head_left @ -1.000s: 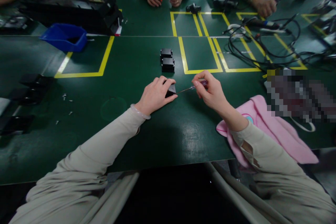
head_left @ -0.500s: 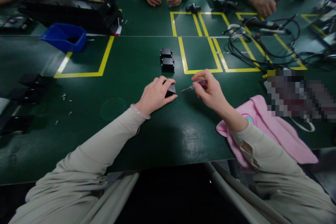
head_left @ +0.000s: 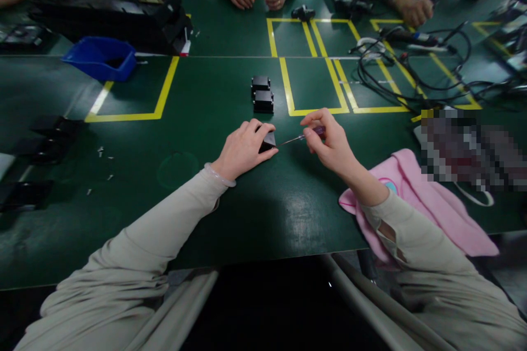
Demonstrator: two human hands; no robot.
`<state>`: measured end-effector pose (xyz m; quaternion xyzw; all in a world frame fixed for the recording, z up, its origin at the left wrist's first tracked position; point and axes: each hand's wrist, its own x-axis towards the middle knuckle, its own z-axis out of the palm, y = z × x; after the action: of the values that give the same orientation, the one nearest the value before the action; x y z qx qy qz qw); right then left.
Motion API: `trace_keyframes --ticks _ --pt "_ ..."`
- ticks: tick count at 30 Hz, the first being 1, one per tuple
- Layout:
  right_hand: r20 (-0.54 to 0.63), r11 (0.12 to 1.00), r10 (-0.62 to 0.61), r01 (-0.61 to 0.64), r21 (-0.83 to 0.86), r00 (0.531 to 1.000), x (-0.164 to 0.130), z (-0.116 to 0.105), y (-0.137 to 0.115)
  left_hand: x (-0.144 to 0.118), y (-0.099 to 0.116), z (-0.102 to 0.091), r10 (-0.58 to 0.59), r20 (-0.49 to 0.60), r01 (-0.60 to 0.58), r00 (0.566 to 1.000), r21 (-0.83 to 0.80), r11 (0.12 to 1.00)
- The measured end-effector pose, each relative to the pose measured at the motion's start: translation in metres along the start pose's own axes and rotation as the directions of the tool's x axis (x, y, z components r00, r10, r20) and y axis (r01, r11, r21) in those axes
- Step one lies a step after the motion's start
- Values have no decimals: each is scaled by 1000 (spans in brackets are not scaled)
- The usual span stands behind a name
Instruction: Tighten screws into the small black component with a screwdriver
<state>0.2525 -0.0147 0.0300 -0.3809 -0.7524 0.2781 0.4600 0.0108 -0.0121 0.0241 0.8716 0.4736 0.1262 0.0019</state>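
Green bench top (head_left: 230, 219) marked with yellow tape outlines, shared with other people seated across. Left hand (head_left: 242, 149) lies flat-curled over a small black block (head_left: 268, 141) near the bench centre, fingers wrapped over its top, thumb along the near side, pinning it to the surface. Right hand (head_left: 331, 145) pinches a slim screwdriver (head_left: 302, 136) between thumb and fingertips, fingers closed tight on the handle; shaft runs left, tip at the block's right face. Two more black blocks (head_left: 262, 94) sit just beyond. Pink cloth (head_left: 428, 203) under the right forearm. Blue bin (head_left: 101, 57) far left; cables (head_left: 411, 66) far right.
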Motion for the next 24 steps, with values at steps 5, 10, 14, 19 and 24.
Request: trace_keyframes --ticks 5,10,14,19,24 --pt "17 1000 -2 2 -5 1000 1 -1 1 0 -1 0 1 2 -1 1000 -2 1000" --pt "0 1000 -1 1 -5 1000 0 0 0 0 -1 0 6 -4 -6 1000 2 1000" --pt "1 1000 -14 14 2 1000 0 0 1 0 0 1 4 -2 -4 1000 -3 1000" --pt "25 1000 -2 2 -8 1000 1 0 2 0 -1 2 8 -10 -8 1000 -4 1000" --pt "3 1000 10 -10 9 1000 -1 1 1 0 -1 1 4 -6 -4 1000 -8 1000"
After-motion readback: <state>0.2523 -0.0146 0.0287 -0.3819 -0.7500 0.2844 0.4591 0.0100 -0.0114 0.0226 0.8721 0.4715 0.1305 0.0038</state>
